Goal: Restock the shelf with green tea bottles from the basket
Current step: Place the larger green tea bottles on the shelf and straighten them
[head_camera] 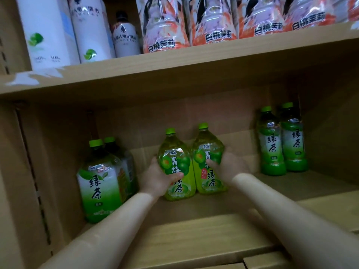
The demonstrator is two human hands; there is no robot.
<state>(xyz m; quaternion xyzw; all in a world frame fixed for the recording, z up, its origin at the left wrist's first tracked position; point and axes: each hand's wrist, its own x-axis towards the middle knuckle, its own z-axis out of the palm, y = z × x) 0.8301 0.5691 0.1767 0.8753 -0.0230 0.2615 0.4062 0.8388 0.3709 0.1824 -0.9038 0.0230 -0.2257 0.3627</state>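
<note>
The left hand's fingers (175, 174) wrap across the label of a yellow-green plastic tea bottle with a green screw cap (175, 166), the left hand (158, 177) cupping its side from the outside. The right hand's fingers (211, 163) curl over the label of a matching yellow-green bottle (208, 164), with the right hand (229, 164) pressing from the far side. Both hands are closed on their bottles, and the two bottles stand upright and touching between the palms, bases on the lower wooden shelf board (194, 230).

Out beyond the left hand stand two large darker green tea bottles with white-and-green labels (101, 181), near the wrist. Well beyond the right hand, two slimmer green tea bottles (281, 140) stand side by side toward the back corner. Above the fingers runs the upper wooden shelf board (194, 61), carrying white bottles (85, 28) and pink-and-orange labelled bottles (213, 20). The basket is not in view.

Judged from here, the risk lies in letting go: if one hand releases first or drags on the slick label, its bottle could tip against its neighbour and topple both. Drawing the left forearm back carelessly could also knock the large bottles beside it.
</note>
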